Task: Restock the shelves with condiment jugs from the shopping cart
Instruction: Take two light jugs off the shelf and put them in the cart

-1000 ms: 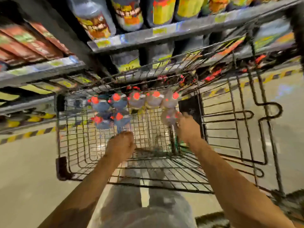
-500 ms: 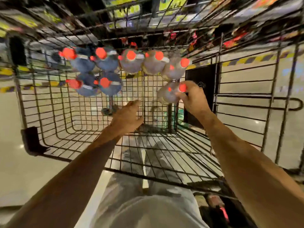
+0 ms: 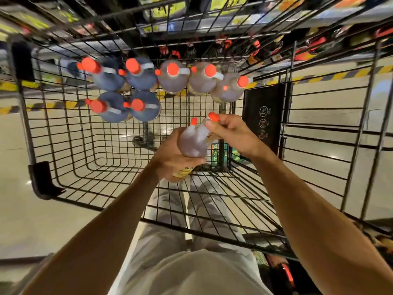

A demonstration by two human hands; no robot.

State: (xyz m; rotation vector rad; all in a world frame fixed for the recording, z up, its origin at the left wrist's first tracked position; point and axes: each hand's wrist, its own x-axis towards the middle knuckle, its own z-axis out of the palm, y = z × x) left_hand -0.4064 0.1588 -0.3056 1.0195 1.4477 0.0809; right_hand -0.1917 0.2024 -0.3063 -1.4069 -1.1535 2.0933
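A brown condiment jug (image 3: pixel 194 139) with an orange cap and yellow label hangs over the middle of the black wire shopping cart (image 3: pixel 70 145). My left hand (image 3: pixel 174 158) grips its body from below. My right hand (image 3: pixel 230 133) pinches its neck just under the cap. Several more orange-capped jugs (image 3: pixel 173 78) stand in two rows at the cart's far end, dark ones on the left, brown ones on the right. The shelves (image 3: pixel 212 9) lie beyond the cart at the top, blurred.
The cart's folded child-seat flap (image 3: pixel 263 116) is a black panel just right of my right hand. Yellow-and-black hazard tape (image 3: pixel 340 75) runs along the floor under the shelves. My legs are below, behind the cart's near edge.
My right hand has lifted the brown jug out of the front row toward me. My left hand has come up and taken hold of its body. The view has tipped further down.
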